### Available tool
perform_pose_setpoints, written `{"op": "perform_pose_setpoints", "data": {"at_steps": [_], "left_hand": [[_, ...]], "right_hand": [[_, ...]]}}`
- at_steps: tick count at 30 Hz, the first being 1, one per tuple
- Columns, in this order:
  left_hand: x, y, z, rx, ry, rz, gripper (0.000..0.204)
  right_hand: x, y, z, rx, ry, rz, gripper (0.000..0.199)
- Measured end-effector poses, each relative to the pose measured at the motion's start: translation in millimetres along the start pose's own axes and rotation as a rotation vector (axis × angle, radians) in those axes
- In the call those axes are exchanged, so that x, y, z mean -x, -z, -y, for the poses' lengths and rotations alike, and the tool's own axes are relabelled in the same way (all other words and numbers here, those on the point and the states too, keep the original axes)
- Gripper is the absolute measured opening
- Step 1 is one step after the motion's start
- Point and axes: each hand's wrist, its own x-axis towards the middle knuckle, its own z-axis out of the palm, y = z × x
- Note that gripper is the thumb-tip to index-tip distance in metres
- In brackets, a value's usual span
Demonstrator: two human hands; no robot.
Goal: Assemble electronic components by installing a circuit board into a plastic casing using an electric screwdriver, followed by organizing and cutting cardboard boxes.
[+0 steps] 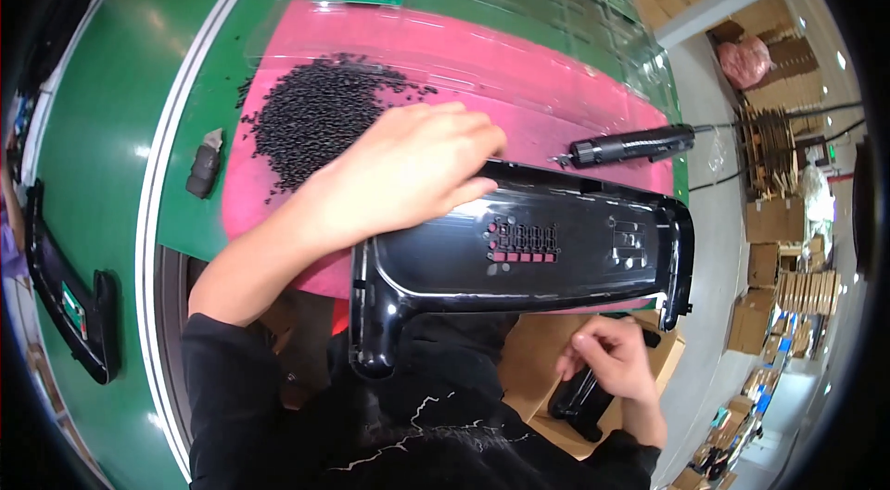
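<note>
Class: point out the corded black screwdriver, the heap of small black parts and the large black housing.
Screwdriver (632, 146), head view: its body.
Heap (311, 117), head view: its middle.
Housing (582, 246), head view: bare panel between cutouts.

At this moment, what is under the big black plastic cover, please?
The pink mat shows through openings in the black cover and beyond its upper edge. The rest beneath is covered and cannot be seen.

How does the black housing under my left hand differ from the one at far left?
The far-left housing carries a green circuit board; the held housing shows none. Your left hand grips the held housing; no hand shows on the far-left housing. Both are black.
</note>
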Motion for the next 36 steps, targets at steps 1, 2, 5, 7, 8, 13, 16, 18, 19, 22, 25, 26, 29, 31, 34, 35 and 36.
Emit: {"op": "perform_pose_setpoints", "data": {"at_steps": [1, 2, 5, 7, 8, 13, 16, 18, 19, 22, 25, 26, 29, 31, 34, 35, 36], "left_hand": [[0, -5, 1, 0.014, -0.024, -0.033, 0.030], [3, -11, 5, 0.025, -0.041, -0.070, 0.029], [4, -21, 13, -0.008, -0.048, -0.119, 0.021], [8, -23, 19, -0.064, 0.003, -0.108, 0.016], [5, -23, 19, -0.089, -0.015, -0.118, 0.015], [-5, -27, 27, -0.147, -0.140, -0.087, 0.015], [-6, -19, 28, -0.111, -0.151, -0.030, 0.016], [-6, -22, 31, -0.107, -0.174, -0.049, 0.016], [-7, -22, 30, -0.105, -0.181, -0.043, 0.016], [-6, -15, 28, -0.076, -0.169, -0.040, 0.018], [-7, -16, 30, -0.060, -0.170, -0.069, 0.019], [-7, -8, 24, -0.075, -0.084, -0.023, 0.025], [-7, 4, 17, 0.097, 0.173, -0.138, 0.052], [-8, 5, 17, 0.383, 0.188, -0.253, 0.085], [-8, 0, 6, 0.997, 0.120, -0.290, 0.092], [-9, 1, -2, 1.039, 0.083, -0.282, 0.082], [-7, -2, -5, 1.078, 0.140, -0.266, 0.075]], "right_hand": [[-7, -1, 20, 0.055, 0.065, -0.029, 0.018], [-21, 2, 40, 0.209, 0.164, -0.023, 0.017], [-93, -9, 107, 0.580, 0.670, -0.188, 0.007], [-165, -28, 141, 0.661, 0.873, -0.293, 0.013], [-196, -33, 152, 0.700, 0.929, -0.285, 0.024], [-324, -61, 173, 1.223, 1.017, -0.337, 0.059], [-362, -76, 176, 1.262, 0.860, -0.292, 0.069], [-369, -81, 181, 1.217, 0.797, -0.263, 0.074], [-369, -81, 182, 1.181, 0.725, -0.227, 0.079], [-363, -73, 184, 0.902, 0.948, -0.316, 0.083], [-326, -53, 189, 0.412, 1.036, -0.461, 0.092], [-297, -48, 191, 0.153, 0.977, -0.349, 0.084], [-211, -38, 188, -0.070, 0.903, -0.243, 0.091], [-188, -19, 160, -0.066, 1.006, -0.161, 0.086], [-154, -17, 127, -0.133, 1.088, -0.111, 0.086], [-147, -18, 117, -0.129, 1.073, -0.139, 0.088], [-139, -18, 108, -0.126, 1.058, -0.167, 0.089]]}}
